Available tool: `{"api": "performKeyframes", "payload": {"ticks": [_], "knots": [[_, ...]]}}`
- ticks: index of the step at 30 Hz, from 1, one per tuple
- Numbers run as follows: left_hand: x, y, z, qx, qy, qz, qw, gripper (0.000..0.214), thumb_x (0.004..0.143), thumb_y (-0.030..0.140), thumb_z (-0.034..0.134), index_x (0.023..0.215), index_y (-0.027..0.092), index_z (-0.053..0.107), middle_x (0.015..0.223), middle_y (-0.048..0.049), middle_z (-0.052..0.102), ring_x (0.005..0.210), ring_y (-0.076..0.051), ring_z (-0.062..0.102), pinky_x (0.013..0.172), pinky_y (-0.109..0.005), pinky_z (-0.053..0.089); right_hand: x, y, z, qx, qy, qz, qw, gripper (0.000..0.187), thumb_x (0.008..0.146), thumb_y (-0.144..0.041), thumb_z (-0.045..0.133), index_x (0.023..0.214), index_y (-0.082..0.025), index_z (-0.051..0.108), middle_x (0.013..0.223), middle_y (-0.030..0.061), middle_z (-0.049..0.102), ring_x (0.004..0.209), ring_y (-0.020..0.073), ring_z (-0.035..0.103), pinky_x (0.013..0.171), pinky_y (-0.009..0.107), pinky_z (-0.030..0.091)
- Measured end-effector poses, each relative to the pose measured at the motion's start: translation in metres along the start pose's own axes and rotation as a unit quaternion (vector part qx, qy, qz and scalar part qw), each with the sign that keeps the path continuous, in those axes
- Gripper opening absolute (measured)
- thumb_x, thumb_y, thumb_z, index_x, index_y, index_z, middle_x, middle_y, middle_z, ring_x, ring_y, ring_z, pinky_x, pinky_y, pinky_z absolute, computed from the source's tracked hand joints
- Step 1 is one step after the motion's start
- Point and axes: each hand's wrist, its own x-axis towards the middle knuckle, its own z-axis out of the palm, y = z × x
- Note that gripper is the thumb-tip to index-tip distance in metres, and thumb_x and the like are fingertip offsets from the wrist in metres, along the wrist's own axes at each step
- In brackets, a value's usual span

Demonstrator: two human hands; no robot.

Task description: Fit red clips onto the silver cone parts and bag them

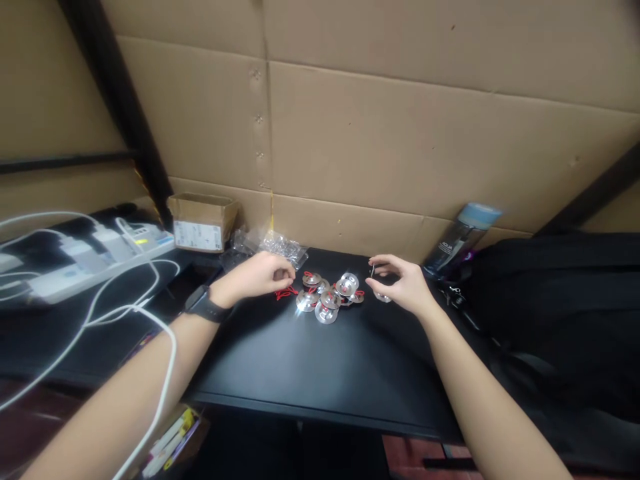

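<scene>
Silver metal discs with red cords [327, 300] clustered on black surface [300, 373] between both hands, within easy reach. Left hand [260, 275] curled over loose red cord [284, 293]; grip unclear. Right hand [403, 283] half-closed, fingertips pinching small dark piece [373, 270].

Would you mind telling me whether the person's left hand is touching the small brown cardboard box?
Apart. The head view shows the left hand well clear of the small brown cardboard box, with clear plastic bags between them.
</scene>
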Motion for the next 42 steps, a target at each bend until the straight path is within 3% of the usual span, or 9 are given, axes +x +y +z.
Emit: {"api": "performKeyframes", "payload": {"ticks": [3, 7, 11, 15, 19, 28, 34, 39, 42], "knots": [[0.003, -0.006, 0.012, 0.040, -0.044, 0.023, 0.998, 0.013, 0.087, 0.019, 0.070, 0.096, 0.022, 0.079, 0.085, -0.0013, 0.072, 0.074, -0.015, 0.064, 0.071, -0.025, 0.045, 0.002, 0.009, -0.004, -0.030, -0.017, -0.005, 0.999, 0.038, 0.076, -0.031, 0.082, 0.111, -0.022, 0.071, 0.104, 0.0063, 0.078, 0.089, 0.0244, 0.077, 0.083, 0.039, 0.062], [0.007, -0.006, 0.031, 0.063, -0.047, 0.012, 0.997, 0.013, 0.090, 0.027, 0.071, 0.100, 0.024, 0.079, 0.097, -0.0046, 0.071, 0.086, -0.019, 0.068, 0.079, -0.028, 0.048, 0.004, 0.016, -0.006, -0.062, -0.013, -0.006, 0.998, 0.038, 0.077, -0.033, 0.081, 0.112, -0.022, 0.071, 0.103, 0.0063, 0.078, 0.088, 0.0238, 0.076, 0.079, 0.037, 0.061], [0.010, -0.007, 0.039, 0.073, -0.043, 0.004, 0.996, 0.012, 0.091, 0.020, 0.066, 0.092, 0.022, 0.078, 0.094, -0.0045, 0.070, 0.084, -0.018, 0.067, 0.077, -0.027, 0.048, 0.004, 0.017, -0.005, -0.069, -0.009, -0.001, 0.998, 0.037, 0.078, -0.036, 0.080, 0.112, -0.022, 0.070, 0.103, 0.0071, 0.077, 0.086, 0.0232, 0.075, 0.074, 0.036, 0.059], [0.011, -0.011, 0.036, 0.076, -0.014, 0.017, 0.997, 0.015, 0.095, 0.018, 0.060, 0.088, 0.021, 0.074, 0.092, -0.0043, 0.070, 0.084, -0.018, 0.067, 0.080, -0.028, 0.049, 0.005, 0.017, -0.006, -0.074, -0.018, -0.009, 0.997, 0.037, 0.078, -0.035, 0.081, 0.111, -0.022, 0.071, 0.103, 0.0069, 0.077, 0.085, 0.0230, 0.074, 0.073, 0.036, 0.059], [0.009, -0.014, 0.029, 0.084, 0.026, 0.024, 0.996, 0.018, 0.099, 0.017, 0.055, 0.097, 0.020, 0.073, 0.097, -0.0055, 0.072, 0.091, -0.020, 0.067, 0.085, -0.030, 0.051, 0.004, 0.020, -0.010, -0.074, -0.015, -0.006, 0.997, 0.037, 0.078, -0.035, 0.081, 0.111, -0.022, 0.070, 0.102, 0.0068, 0.077, 0.084, 0.0228, 0.075, 0.072, 0.036, 0.058], [0.008, -0.015, 0.033, 0.093, -0.039, 0.017, 0.995, 0.013, 0.096, 0.028, 0.066, 0.099, 0.024, 0.077, 0.100, -0.0046, 0.072, 0.090, -0.020, 0.068, 0.083, -0.029, 0.051, 0.004, 0.022, -0.007, -0.077, -0.031, 0.001, 0.997, 0.036, 0.078, -0.036, 0.081, 0.111, -0.023, 0.071, 0.101, 0.0059, 0.077, 0.082, 0.0217, 0.075, 0.070, 0.035, 0.058], [0.012, -0.012, 0.039, 0.092, -0.015, -0.002, 0.996, 0.011, 0.096, 0.020, 0.063, 0.093, 0.021, 0.074, 0.097, -0.0051, 0.071, 0.090, -0.019, 0.068, 0.082, -0.029, 0.050, 0.005, 0.020, -0.005, -0.079, -0.021, -0.005, 0.997, 0.036, 0.079, -0.036, 0.081, 0.110, -0.022, 0.071, 0.100, 0.0071, 0.078, 0.084, 0.0228, 0.075, 0.073, 0.036, 0.059], [0.008, -0.011, 0.022, 0.042, 0.050, 0.009, 0.998, 0.011, 0.098, 0.021, 0.059, 0.099, 0.020, 0.070, 0.097, -0.0040, 0.073, 0.085, -0.017, 0.067, 0.080, -0.029, 0.050, 0.005, 0.022, -0.010, -0.084, -0.033, 0.012, 0.996, 0.038, 0.079, -0.035, 0.080, 0.113, -0.022, 0.071, 0.104, 0.0078, 0.077, 0.086, 0.0230, 0.075, 0.076, 0.037, 0.061], [0.004, -0.011, 0.010, 0.003, 0.052, 0.012, 0.999, 0.012, 0.099, 0.023, 0.059, 0.101, 0.020, 0.070, 0.098, -0.0041, 0.075, 0.086, -0.017, 0.070, 0.080, -0.028, 0.052, 0.005, 0.026, -0.015, -0.105, -0.057, 0.015, 0.993, 0.036, 0.080, -0.034, 0.079, 0.113, -0.022, 0.072, 0.107, 0.0089, 0.074, 0.084, 0.0217, 0.073, 0.071, 0.035, 0.061]]}}
